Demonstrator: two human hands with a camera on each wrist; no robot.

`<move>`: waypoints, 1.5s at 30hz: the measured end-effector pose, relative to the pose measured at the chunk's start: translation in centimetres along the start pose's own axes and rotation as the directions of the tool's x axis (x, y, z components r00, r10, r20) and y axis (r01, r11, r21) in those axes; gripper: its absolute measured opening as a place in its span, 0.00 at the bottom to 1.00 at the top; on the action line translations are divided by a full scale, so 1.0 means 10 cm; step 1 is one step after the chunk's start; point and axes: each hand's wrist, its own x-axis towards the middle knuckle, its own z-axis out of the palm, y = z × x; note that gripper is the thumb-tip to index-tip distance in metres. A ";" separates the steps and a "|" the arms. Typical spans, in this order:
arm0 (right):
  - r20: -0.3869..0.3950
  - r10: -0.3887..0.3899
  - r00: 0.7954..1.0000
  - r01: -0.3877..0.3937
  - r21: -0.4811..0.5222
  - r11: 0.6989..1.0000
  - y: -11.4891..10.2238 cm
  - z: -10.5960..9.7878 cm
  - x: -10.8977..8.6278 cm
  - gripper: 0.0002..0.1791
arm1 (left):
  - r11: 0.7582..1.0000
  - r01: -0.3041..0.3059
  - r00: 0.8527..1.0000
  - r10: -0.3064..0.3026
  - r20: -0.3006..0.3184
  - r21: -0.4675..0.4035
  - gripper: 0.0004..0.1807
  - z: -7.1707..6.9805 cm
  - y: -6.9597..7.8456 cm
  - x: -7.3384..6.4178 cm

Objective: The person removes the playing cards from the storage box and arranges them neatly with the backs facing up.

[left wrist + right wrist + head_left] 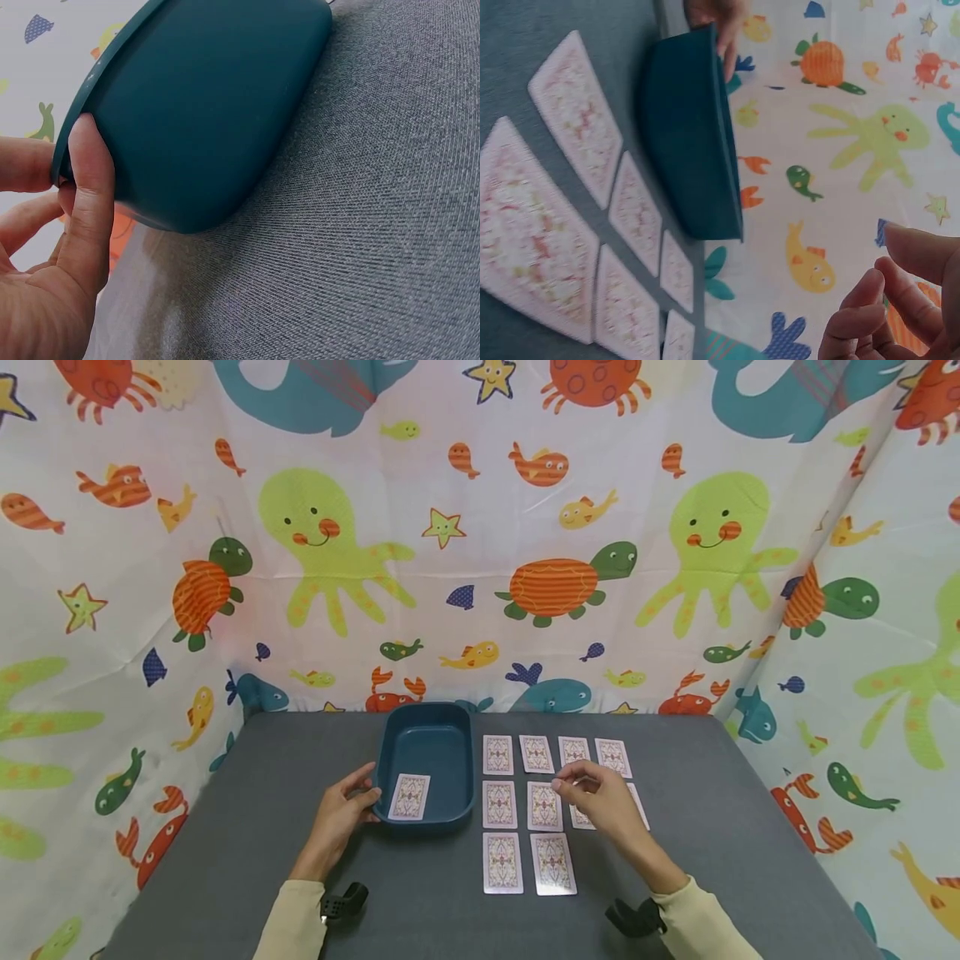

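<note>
My left hand (341, 810) grips the left rim of a dark teal plastic tray (429, 750). In the left wrist view the thumb presses the outer wall of the tray (202, 112), with fingers over the rim. One face-down playing card (409, 797) lies inside, near the front. Above the playing cards to the right hovers my right hand (600, 797), fingers loosely bent; nothing shows between thumb and fingertips in the right wrist view. Under or beside it are a middle-row card (544, 807) and two partly hidden ones, including the rightmost card (638, 803).
Several face-down cards lie in rows right of the tray: a back row with a corner card (498, 755), and a front pair, one card (502, 863) beside another card (553, 864). A patterned curtain (465, 568) borders the grey table (247, 827) behind and at the sides.
</note>
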 end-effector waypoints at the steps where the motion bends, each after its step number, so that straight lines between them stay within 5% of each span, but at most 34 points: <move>1: -0.001 -0.008 1.000 0.008 0.003 1.000 -0.02 0.01 0.01 0.08 | 1.000 0.001 1.000 -0.001 0.001 0.001 0.29 0.00 -0.01 0.00; 21: 0.037 -0.094 0.995 0.085 0.189 0.978 -0.36 0.27 0.19 0.13 | 1.000 0.007 1.000 -0.007 -0.005 0.010 0.28 0.00 -0.03 0.01; 31: 0.076 -0.116 0.990 0.096 0.224 0.970 -0.52 0.55 0.27 0.13 | 1.000 0.010 1.000 -0.010 -0.006 -0.003 0.29 0.00 -0.02 0.01; 40: 0.154 -0.094 0.984 0.063 0.197 0.978 -0.95 0.73 0.15 0.13 | 1.000 0.010 1.000 -0.010 0.007 -0.004 0.28 -0.01 -0.02 0.01; 45: 0.183 -0.123 0.976 0.080 0.224 0.971 -0.89 0.90 0.22 0.13 | 1.000 0.001 1.000 -0.001 0.003 -0.009 0.29 0.00 -0.02 0.01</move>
